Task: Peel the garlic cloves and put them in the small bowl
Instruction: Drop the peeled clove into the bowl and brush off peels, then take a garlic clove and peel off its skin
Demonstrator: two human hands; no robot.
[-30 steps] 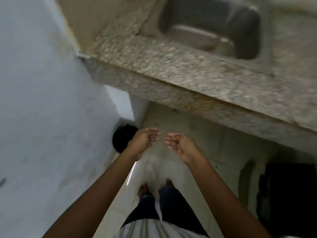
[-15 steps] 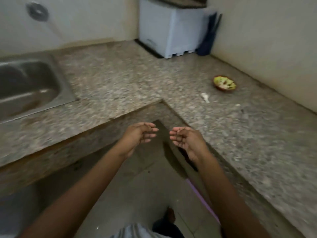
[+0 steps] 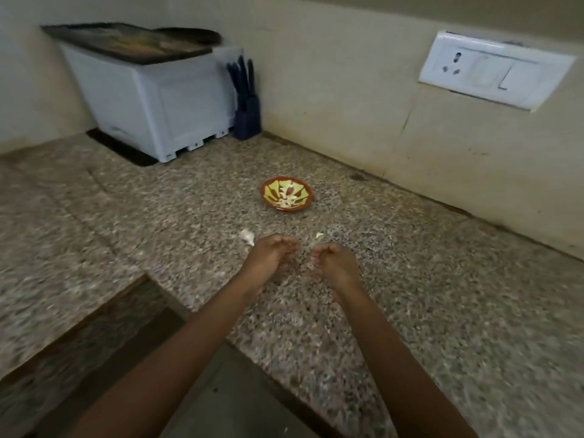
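Both hands are held over the counter, close together but not touching, palms turned toward each other. Left hand: fingers loosely curled, nothing seen in its hold. Right hand: fingers likewise loosely curled, nothing seen in its hold. The fingertips are blurred, so fine detail there cannot be confirmed.

Task items: a pale garlic piece lies on the counter just beyond the left hand, close beside its knuckles. A smaller pale scrap lies on the stone just beyond the right hand. The small bowl, red-brown outside and yellow-green with dark stripes inside, stands upright farther back near the wall, apart from both hands. It holds a few pale pieces.

Surface: a speckled granite counter, L-shaped, with a dark edge band at the inner corner.

Room: a cream wall, marked and scuffed low down, runs behind the counter. A white socket-and-switch plate is mounted on it at the right. In the far corner stands a white box-shaped container with a dark board laid on top. A dark blue knife block with handles upright stands just beside it, against the wall.
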